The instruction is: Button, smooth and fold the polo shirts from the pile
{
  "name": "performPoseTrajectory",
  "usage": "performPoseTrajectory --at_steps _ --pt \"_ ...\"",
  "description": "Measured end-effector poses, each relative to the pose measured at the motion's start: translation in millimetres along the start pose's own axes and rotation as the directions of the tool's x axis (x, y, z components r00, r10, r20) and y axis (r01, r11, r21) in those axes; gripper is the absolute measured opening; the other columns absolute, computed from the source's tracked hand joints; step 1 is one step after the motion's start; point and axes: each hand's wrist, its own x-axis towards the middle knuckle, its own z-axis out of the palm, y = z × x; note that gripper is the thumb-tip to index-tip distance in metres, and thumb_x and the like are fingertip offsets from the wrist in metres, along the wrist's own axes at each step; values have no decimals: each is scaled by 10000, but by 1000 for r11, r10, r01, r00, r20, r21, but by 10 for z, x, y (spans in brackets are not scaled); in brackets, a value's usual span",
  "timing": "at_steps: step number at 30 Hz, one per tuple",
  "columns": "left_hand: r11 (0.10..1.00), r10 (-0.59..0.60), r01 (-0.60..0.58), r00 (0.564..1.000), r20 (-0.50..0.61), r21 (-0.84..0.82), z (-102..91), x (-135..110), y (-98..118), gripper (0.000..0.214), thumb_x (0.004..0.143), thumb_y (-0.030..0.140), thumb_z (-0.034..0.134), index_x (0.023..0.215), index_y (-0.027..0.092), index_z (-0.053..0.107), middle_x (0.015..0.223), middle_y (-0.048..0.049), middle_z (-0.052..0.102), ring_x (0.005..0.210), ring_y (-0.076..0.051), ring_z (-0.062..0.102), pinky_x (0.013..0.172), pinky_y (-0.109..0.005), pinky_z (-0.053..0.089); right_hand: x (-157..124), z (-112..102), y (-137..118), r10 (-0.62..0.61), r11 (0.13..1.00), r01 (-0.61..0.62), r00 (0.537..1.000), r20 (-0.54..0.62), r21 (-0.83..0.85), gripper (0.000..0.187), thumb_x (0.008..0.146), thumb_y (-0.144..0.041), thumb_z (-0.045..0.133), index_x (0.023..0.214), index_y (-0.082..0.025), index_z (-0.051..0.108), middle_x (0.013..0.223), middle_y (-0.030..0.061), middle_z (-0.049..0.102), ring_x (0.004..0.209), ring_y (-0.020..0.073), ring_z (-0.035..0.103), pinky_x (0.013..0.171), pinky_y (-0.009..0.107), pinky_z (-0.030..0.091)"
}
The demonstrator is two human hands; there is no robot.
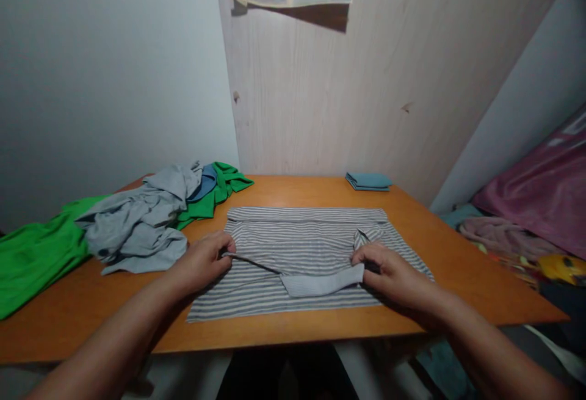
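Observation:
A grey-and-white striped shirt (293, 238) lies spread out on the wooden table in front of me, its far edge turned over in a straight strip. Close to the table's front edge, a pale grey ribbed band (323, 283), which looks like the collar, lies across it. My left hand (206, 259) pinches the striped cloth at the left, where a dark edge runs toward the band. At the right, my right hand (384, 269) has thumb and fingers closed on the cloth by the band's end, with a small bunched fold just behind them. Both fingertips partly hide the gripped cloth.
On the left of the table (274, 333) lies a heap of crumpled clothes, with a grey garment (137, 217) over a green one (41, 244). A folded teal cloth (368, 181) sits at the back right. Pink fabric (540, 174) is piled beyond the right edge.

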Motion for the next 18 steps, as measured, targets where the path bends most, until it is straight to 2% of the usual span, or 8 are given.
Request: performPoseTrajectory --at_steps 3,6,8,10,14,18 --pt "998 30 -29 999 -13 55 -27 -46 83 165 715 225 549 858 226 630 881 -28 632 868 -236 571 785 -326 427 -138 -24 38 38 998 -38 999 8 41 244 789 -170 553 976 -236 694 1021 57 702 1019 244 613 933 369 462" --pt "998 44 -43 999 -28 54 -42 -77 253 171 724 249 567 879 227 637 902 -33 639 890 -247 571 800 -339 424 -217 -143 167 190 977 -179 977 -94 113 245 837 -248 517 1006 -221 692 961 50 705 906 223 638 816 325 486" --pt "999 33 -33 999 8 2 -27 -104 414 146 760 269 561 880 224 631 896 -38 647 884 -244 571 793 -339 427 -254 -240 274 275 959 -258 946 -172 114 252 857 -297 497 1001 -210 685 894 40 696 795 205 626 718 304 474" --pt "997 21 -16 998 67 -70 8 -137 588 127 811 295 537 872 224 623 874 -38 653 862 -236 573 776 -333 434 -291 -319 374 303 953 -298 928 -217 58 241 853 -316 509 979 -207 684 882 40 695 768 201 615 694 298 461" --pt "990 47 -26 988 148 -142 94 -211 842 186 884 340 492 854 225 636 876 -32 660 864 -224 583 784 -316 448 -413 -390 513 269 946 -293 948 -169 -137 190 832 -287 553 924 -209 699 931 59 708 879 222 613 786 307 452" --pt "990 89 -67 979 185 -122 121 -277 871 247 905 361 487 776 221 644 844 -29 643 839 -215 581 776 -303 444 -613 -442 606 267 930 -279 960 -85 -239 215 865 -356 556 777 -201 677 811 50 669 799 204 587 737 294 423"
